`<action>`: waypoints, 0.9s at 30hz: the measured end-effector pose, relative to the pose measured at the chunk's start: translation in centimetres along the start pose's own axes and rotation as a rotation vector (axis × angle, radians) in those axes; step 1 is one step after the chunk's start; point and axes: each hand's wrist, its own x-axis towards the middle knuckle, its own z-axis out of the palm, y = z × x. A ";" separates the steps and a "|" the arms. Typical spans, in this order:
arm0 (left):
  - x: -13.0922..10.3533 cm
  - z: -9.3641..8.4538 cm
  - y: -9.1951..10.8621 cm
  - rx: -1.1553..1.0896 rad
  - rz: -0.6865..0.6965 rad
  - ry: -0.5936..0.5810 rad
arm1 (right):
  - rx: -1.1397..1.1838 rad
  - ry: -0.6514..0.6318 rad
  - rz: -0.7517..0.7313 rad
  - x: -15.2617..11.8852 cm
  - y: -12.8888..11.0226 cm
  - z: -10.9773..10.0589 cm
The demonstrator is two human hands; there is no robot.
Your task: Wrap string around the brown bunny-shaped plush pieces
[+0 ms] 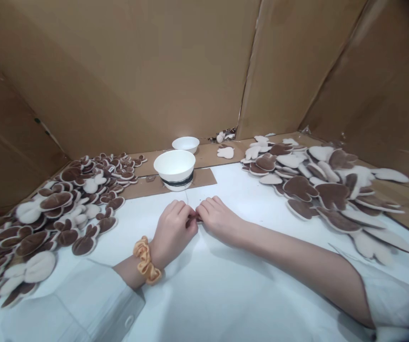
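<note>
My left hand (178, 228) and my right hand (220, 221) meet above the middle of the white tabletop, fingertips almost touching. Both have their fingers closed on a small brown plush piece (199, 218), of which only a sliver shows; the rest is hidden by the fingers. A thin thread (186, 194) seems to run from the nearer white bowl (174, 166) down toward my left hand. That bowl has a dark band of thread around its lower part and stands just beyond my hands.
At left lies a heap of brown-and-white bunny-shaped plush pieces (58, 202). A pile of flatter brown and cream pieces (300, 187) covers the right. Behind the nearer bowl stands a second white bowl (186, 143); a single plush piece (225, 152) lies near it. Cardboard walls (136, 71) enclose the table.
</note>
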 end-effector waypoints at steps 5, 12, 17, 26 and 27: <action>-0.3 -0.3 0.1 0.007 0.029 0.064 | 0.120 0.055 -0.009 -0.3 0.3 -0.6; 0.0 -0.2 0.0 -0.202 -0.128 -0.127 | 0.575 -0.028 0.179 -0.3 0.5 -0.4; 0.1 -0.4 -0.3 -0.304 -0.215 -0.193 | 0.844 -0.097 0.339 -0.1 1.6 -0.8; 0.2 -0.6 -0.4 -0.330 -0.227 -0.204 | 0.888 0.078 0.389 0.2 3.0 -3.3; 0.2 -0.6 -0.5 -0.336 -0.225 -0.205 | 0.871 0.058 0.359 0.2 2.6 -3.2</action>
